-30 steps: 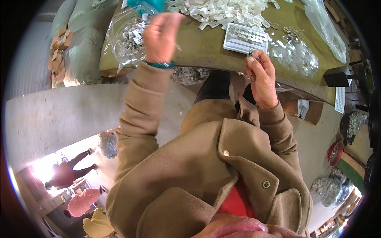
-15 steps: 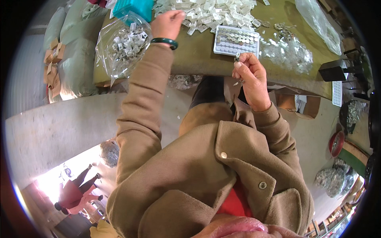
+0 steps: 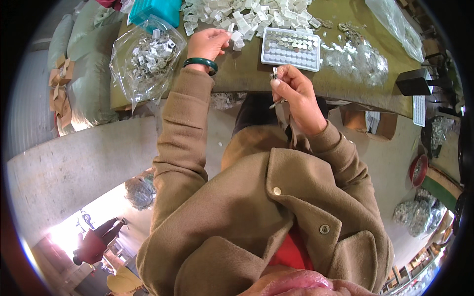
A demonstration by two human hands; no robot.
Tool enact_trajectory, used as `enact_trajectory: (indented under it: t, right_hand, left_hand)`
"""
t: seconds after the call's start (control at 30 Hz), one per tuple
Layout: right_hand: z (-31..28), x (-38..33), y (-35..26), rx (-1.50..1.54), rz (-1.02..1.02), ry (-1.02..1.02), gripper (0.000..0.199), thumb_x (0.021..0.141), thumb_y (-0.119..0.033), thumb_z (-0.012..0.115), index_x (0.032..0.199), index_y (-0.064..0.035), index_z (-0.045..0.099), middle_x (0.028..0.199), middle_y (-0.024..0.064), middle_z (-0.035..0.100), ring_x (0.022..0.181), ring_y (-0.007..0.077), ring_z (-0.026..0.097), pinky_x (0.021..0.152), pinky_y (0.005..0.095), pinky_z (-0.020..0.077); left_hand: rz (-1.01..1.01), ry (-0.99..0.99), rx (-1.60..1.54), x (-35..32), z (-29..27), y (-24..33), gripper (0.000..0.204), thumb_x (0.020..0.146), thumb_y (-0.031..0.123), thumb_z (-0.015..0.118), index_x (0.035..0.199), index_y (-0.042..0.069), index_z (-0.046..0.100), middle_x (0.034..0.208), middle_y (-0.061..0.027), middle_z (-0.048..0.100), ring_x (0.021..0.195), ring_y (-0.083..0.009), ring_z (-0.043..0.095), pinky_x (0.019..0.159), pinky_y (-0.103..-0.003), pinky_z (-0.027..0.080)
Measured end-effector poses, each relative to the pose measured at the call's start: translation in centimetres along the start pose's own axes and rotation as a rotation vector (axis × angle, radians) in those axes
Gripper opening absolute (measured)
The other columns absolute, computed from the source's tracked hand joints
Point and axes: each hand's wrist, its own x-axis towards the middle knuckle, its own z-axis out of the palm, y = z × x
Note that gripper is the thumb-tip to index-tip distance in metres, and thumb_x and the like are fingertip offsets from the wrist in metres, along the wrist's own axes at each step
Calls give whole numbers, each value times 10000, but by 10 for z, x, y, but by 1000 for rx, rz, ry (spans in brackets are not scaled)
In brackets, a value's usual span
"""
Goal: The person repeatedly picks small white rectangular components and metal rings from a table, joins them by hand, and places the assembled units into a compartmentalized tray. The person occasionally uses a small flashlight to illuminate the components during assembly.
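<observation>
My left hand [image 3: 208, 44], with a dark green bangle [image 3: 201, 63] at the wrist, is at the near edge of a heap of small clear plastic boxes [image 3: 247, 18]. Its fingertips pinch one small clear plastic box [image 3: 230, 28]. My right hand [image 3: 300, 96] is closed just in front of a white tray [image 3: 291, 65] holding rows of round silvery discs [image 3: 296, 45]. Between its thumb and forefinger sits a small shiny piece with a dark part [image 3: 274, 75], too small to name. A thin metallic rod [image 3: 276, 104] sticks out below the same fingers.
A clear bag [image 3: 150, 56] of small filled boxes lies left, by a teal basket [image 3: 160, 12]. To the right are clear plastic bits [image 3: 363, 64], a plastic sheet [image 3: 397, 24] and a black box [image 3: 414, 82]. Full sacks [image 3: 89, 74] stand left of the table; a person [image 3: 94, 244] is behind.
My left hand has come down slightly and now pinches a clear box from the heap. My right hand has shifted left with the small shiny piece. The view has shifted slightly.
</observation>
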Motion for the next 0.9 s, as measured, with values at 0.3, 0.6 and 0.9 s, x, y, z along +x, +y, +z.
enact_trajectory:
  t: [0.3, 0.6, 0.9]
  right_hand:
    - [18, 25, -17, 244, -9, 60, 84, 896, -102, 620, 868, -77, 544, 706, -17, 532, 639, 67, 489, 583, 211, 351]
    - [23, -4, -23, 335, -29, 64, 46, 874, -53, 635, 872, -39, 591, 728, 4, 586, 607, 76, 533, 550, 212, 401]
    - [17, -14, -29, 128, -85, 65, 50, 867, -57, 655, 879, -20, 624, 764, 4, 613, 652, 70, 556, 600, 209, 447]
  left_hand:
    - [-33, -171, -723, -76, 14, 7, 256, 920, 87, 642, 1161, 7, 611, 1032, -86, 690, 885, -131, 680, 725, -219, 576]
    - [138, -346, -791, -127, 48, 17, 310, 953, 62, 591, 1251, -10, 553, 1194, -114, 640, 984, -187, 659, 760, -272, 542]
    - [145, -237, -733, -139, 57, 25, 282, 909, 39, 654, 1184, -14, 627, 1049, -78, 674, 864, -123, 653, 764, -255, 564]
